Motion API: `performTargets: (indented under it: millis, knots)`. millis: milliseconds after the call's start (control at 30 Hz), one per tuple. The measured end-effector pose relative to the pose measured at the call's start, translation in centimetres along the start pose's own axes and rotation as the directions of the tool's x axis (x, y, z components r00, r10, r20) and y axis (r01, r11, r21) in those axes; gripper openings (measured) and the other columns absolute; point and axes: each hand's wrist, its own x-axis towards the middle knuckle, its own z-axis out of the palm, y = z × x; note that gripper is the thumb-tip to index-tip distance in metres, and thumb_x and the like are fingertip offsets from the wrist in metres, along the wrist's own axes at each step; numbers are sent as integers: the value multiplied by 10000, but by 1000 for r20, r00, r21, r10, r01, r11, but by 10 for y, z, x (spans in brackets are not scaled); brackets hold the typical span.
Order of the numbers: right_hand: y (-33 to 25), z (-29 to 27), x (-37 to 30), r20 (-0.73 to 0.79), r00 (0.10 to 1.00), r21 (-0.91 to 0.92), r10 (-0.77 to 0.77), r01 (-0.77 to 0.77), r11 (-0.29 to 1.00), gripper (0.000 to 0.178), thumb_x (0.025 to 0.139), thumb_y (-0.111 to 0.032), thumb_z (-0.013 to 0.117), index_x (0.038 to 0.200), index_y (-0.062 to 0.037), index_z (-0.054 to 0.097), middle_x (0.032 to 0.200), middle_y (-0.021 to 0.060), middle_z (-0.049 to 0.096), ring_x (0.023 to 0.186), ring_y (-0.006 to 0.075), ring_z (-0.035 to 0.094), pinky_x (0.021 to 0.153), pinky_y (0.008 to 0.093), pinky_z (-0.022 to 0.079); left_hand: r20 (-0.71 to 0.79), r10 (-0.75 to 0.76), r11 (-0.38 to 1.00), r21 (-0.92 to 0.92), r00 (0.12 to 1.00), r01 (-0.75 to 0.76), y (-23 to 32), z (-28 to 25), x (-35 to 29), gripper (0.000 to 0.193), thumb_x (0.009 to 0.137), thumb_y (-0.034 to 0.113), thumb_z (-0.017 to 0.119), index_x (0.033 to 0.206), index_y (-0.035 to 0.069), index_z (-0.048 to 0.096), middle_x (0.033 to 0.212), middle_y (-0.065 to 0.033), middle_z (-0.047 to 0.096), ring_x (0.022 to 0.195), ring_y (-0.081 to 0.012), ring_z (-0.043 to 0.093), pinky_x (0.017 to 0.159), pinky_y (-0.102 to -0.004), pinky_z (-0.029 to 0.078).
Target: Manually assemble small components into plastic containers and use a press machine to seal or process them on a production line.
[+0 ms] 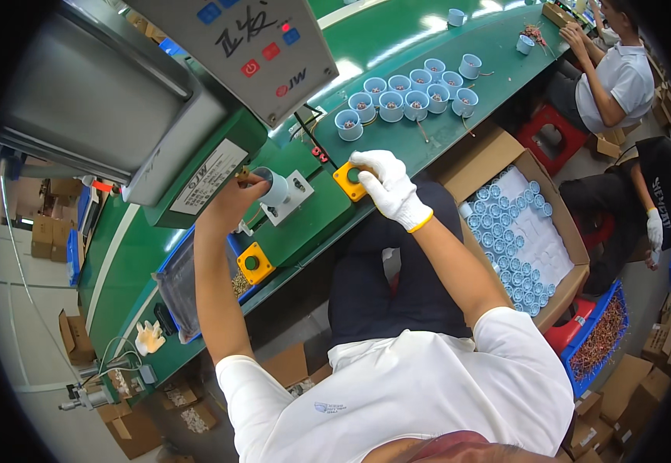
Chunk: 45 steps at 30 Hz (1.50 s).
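Observation:
My bare left hand [231, 202] is beneath the press head, its fingers closed at the rim of a light blue plastic cup [275, 189]. The cup sits tilted in view on a metal fixture [293, 202]. Part of the hand's grip is hidden by the press. My right hand [388, 185], in a white glove, grips a yellow button box [345, 184], its thumb beside the green button. A second yellow button box [254, 264] stands at the bench edge near my left forearm, with no hand on it.
Several light blue cups [416, 105] holding small parts stand on the green bench [497, 96]. A cardboard box [574, 255] of similar pieces is at my right. The press's control panel [258, 54] overhangs the bench. A blue tray [231, 247] lies left; co-workers [613, 85] sit at right.

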Motion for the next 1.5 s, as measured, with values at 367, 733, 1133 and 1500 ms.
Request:
performTargets:
  millis: [367, 733, 1133, 1500]
  knots:
    - [-16, -9, 11, 79, 986, -127, -145, 154, 980, 192, 906, -98, 703, 1080, -37, 756, 1196, 163, 778, 1170, 395, 719, 1078, 481, 547, -562, 122, 982, -54, 818, -183, -101, 104, -112, 191, 980, 81, 811, 1133, -32, 794, 1096, -151, 767, 1011, -262, 750, 931, -371, 585]
    - [-17, 5, 23, 31, 977, -194, -212, 214, 957, 120, 878, -144, 772, 899, -30, 736, 1054, 142, 764, 1046, 391, 709, 953, 474, 584, -658, 343, 933, 318, 670, -166, -126, 121, -137, 149, 894, 80, 894, 892, -12, 777, 1109, -136, 791, 1084, -359, 728, 948, -475, 584]
    - [2, 3, -1, -20, 1000, 104, 10, -8, 995, 342, 951, -76, 707, 1289, -30, 735, 1276, 193, 741, 1217, 380, 700, 1079, 448, 565, -609, -39, 997, -73, 792, -6, -150, 97, -114, 196, 1009, 75, 724, 1180, -13, 761, 1209, -166, 755, 1160, -381, 694, 1026, -467, 544]
    - [2, 5, 0, -29, 996, 142, 85, -81, 987, 307, 1010, -32, 649, 1308, 7, 710, 1273, 180, 747, 1126, 301, 755, 1037, 398, 593, -172, -123, 992, 3, 977, 126, -181, 66, -143, 228, 928, 95, 787, 1138, 9, 809, 1041, -184, 734, 963, -401, 718, 867, -464, 559]
